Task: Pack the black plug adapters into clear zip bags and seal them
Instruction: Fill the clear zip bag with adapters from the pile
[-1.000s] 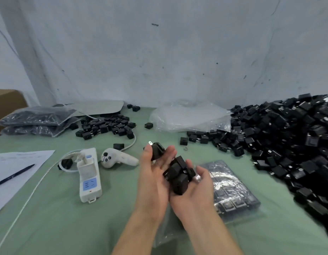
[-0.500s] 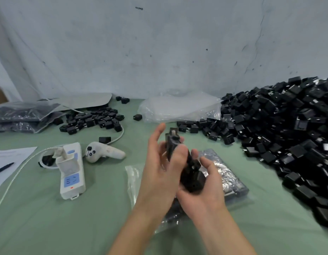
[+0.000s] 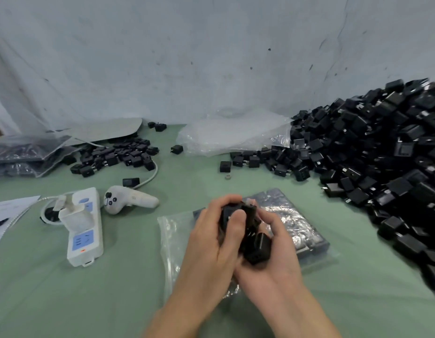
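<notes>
Both hands meet above the green table's middle. My left hand [image 3: 212,236] grips a black plug adapter [image 3: 232,211] with thumb and fingers curled round it. My right hand [image 3: 275,254] cups several more black adapters [image 3: 258,245] in its curled palm. Under the hands lies a clear zip bag [image 3: 172,240], partly filled with rows of adapters [image 3: 297,223] at its right end. A large heap of loose black adapters [image 3: 377,152] fills the right side.
A white power strip [image 3: 83,230] with a plugged charger and a white controller [image 3: 131,200] lie left of the hands. Farther back are a small adapter pile [image 3: 116,156], filled bags [image 3: 23,152], empty clear bags [image 3: 231,134] and paper [image 3: 9,208] at the left edge.
My hands have lowered toward the bag on the table. The left hand's fingers, spread a second ago, now curl round an adapter. The view has shifted right.
</notes>
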Motion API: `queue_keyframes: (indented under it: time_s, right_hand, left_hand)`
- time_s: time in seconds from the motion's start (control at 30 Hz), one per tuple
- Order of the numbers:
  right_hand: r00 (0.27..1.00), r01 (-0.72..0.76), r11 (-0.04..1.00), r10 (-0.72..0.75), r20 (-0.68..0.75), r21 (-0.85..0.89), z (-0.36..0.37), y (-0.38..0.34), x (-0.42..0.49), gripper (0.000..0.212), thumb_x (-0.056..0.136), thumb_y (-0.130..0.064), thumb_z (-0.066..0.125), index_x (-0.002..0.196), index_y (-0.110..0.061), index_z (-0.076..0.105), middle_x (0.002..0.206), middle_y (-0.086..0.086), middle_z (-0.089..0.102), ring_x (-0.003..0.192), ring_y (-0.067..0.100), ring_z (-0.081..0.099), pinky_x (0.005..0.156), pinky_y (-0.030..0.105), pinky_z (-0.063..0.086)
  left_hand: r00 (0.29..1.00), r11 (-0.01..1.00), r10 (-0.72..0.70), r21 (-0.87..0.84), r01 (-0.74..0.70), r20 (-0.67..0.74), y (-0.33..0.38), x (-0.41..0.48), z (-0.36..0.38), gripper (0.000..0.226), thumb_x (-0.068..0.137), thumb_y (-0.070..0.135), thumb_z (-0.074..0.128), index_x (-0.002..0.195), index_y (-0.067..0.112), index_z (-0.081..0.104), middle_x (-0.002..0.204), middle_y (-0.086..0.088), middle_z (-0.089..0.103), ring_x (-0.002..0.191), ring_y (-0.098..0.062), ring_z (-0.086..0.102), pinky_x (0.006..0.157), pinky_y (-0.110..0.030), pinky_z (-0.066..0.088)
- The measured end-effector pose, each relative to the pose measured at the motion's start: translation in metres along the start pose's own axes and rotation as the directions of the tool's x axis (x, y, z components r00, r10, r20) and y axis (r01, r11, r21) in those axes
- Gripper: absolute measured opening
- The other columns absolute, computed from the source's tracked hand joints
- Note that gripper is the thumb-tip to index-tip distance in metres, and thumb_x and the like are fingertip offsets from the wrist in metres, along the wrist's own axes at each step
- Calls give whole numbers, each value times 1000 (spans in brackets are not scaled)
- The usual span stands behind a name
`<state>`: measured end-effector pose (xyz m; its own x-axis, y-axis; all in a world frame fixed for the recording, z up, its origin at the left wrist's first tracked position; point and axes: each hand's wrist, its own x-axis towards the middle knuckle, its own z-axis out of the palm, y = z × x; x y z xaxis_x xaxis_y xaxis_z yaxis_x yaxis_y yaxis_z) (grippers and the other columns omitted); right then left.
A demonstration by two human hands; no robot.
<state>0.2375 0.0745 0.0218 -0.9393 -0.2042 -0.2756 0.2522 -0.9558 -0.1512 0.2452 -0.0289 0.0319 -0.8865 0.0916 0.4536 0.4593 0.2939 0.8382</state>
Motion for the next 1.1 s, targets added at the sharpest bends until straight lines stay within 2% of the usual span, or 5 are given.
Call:
queue_keyframes:
  time_s: [0.17,0.4,0.63,0.9,1.1]
  right_hand:
    - [998,0,1000,-2,57,31,0,-2,1,20,91,-26,57,103,-19,70,118,24,70,107,44,67,91,59,53]
    - [998,-50,998,51,43,-30,-5,-2,8,29,84,-28,61,96,-4,73,109,25,71,97,41,71,91,57,54]
    - [1000,-16,999,16,-8,43,-4,-19,11,44,95,-51,54,87,-16,80,124,26,66,106,50,67,81,64,55]
    - [999,28,997,-26,-22,68,-11,-41,17,50,98,-47,51,76,-12,80,121,29,67,107,56,63,84,64,55]
    - [1000,10,999,-11,23,44,-2,-42,23,44,98,-40,49,72,-15,73,119,21,70,105,48,67,89,67,52]
  left_hand:
    - [991,967,-74,-251,45,-109,0,10,-7,32,93,57,47,113,38,63,99,10,73,91,-3,69,73,-9,49]
    - [998,993,-55,-105,56,14,-1,13,-9,36,88,68,44,116,49,57,103,15,73,96,-7,69,82,-25,57]
    - [979,977,-159,125,174,-128,-25,85,-12,30,93,49,61,118,37,49,99,17,63,93,4,61,71,-9,43]
    - [885,841,-446,400,364,133,-72,162,34,61,97,32,62,149,15,35,149,-10,46,130,-27,49,107,-35,37]
    - [962,960,-240,177,216,128,-19,109,7,11,99,44,51,101,40,61,98,15,66,83,4,63,68,-17,46]
